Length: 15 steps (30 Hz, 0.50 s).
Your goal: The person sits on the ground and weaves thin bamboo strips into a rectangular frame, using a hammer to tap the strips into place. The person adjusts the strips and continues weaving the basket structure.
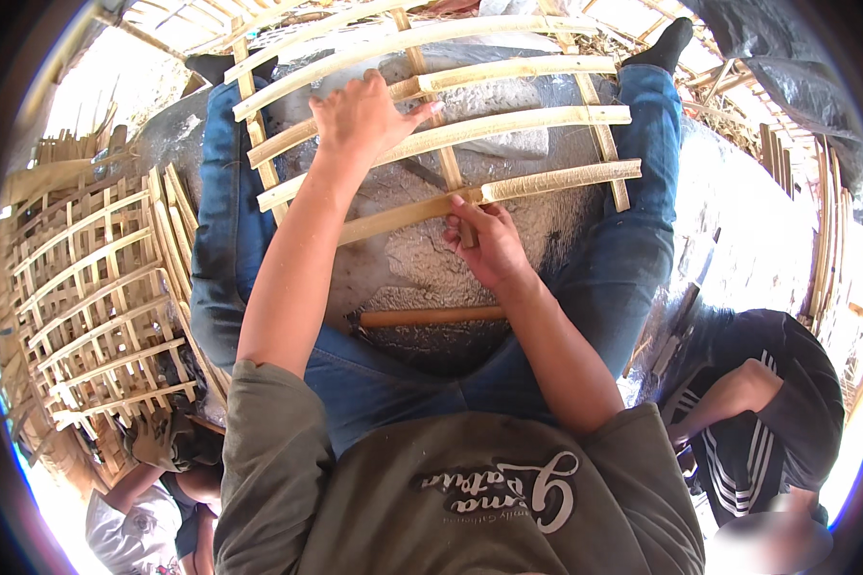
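A lattice frame of split bamboo slats [547, 117] lies across my outstretched legs, its curved slats crossing three narrower uprights. On the frame's left half my left hand [355, 120] has its fingers bent over a slat, with the thumb stretched out to the right. The fingertips are partly hidden. My right hand [489, 240] pinches the near slat where it meets the lower end of the middle upright. A brown round stick [431, 316] lies on the grey surface between my thighs.
Several similar bamboo lattices [101, 307] are piled at the left, with long strips [177, 240] beside them. One person [149, 508] sits at the lower left, another in dark clothes [758, 412] at the lower right. Dark plastic sheeting [786, 67] hangs at the upper right.
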### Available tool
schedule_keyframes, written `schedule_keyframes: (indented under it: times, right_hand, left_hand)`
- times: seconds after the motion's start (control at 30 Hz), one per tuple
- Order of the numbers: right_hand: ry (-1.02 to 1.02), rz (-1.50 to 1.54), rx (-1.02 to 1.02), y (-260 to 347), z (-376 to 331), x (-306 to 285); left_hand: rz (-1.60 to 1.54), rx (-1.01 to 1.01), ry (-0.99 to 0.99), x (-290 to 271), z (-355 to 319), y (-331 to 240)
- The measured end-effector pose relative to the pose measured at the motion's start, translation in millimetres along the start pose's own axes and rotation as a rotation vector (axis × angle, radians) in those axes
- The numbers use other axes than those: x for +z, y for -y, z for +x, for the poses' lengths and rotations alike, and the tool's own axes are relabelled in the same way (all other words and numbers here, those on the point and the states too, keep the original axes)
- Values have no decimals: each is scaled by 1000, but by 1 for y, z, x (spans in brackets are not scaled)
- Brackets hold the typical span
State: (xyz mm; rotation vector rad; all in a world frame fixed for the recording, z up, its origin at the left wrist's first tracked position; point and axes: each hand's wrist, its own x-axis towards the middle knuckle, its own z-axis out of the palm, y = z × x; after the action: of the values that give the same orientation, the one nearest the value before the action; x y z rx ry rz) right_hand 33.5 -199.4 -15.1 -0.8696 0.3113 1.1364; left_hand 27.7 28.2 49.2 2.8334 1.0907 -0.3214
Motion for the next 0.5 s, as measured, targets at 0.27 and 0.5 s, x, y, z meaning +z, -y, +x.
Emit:
schedule_keyframes:
  times: [0.27, 0.5]
  right_hand:
    - [-23, -14, -8, 0, 0, 1]
    - [-3, 13, 30, 4, -2, 3]
  left_hand:
    - [-213, 43, -16, 12, 26, 18]
    - [-302, 58, 22, 20, 44, 31]
